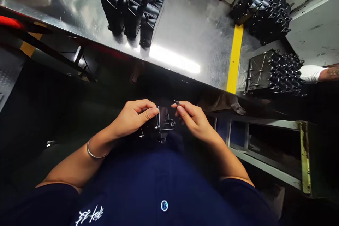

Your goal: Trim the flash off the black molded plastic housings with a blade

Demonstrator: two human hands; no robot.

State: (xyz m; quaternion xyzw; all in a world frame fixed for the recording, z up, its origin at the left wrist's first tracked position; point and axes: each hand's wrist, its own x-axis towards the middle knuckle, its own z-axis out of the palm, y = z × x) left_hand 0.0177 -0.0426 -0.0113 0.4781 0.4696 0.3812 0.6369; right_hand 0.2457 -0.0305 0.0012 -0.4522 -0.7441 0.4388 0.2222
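My left hand [139, 114] grips a black molded part [165, 125] by its edge, thumb on top, close in front of my body. Thin ribs and a small round boss show on the part; its dark body blends into the background. Just right of it, my right hand [192, 116] pinches a small thin blade [176, 102] between thumb and fingers, its pale tip pointing up and left. The blade is apart from the black part. The handle, if there is one, is hidden in my fingers.
Rows of black molded parts [135, 3] stand on the metal table [185, 31]. Yellow tape [235, 60] crosses it. Further right are more stacked black parts [265, 7] and a block of them [278, 72], beside another person's gloved hand [311, 74]. A metal frame [267, 148] stands below.
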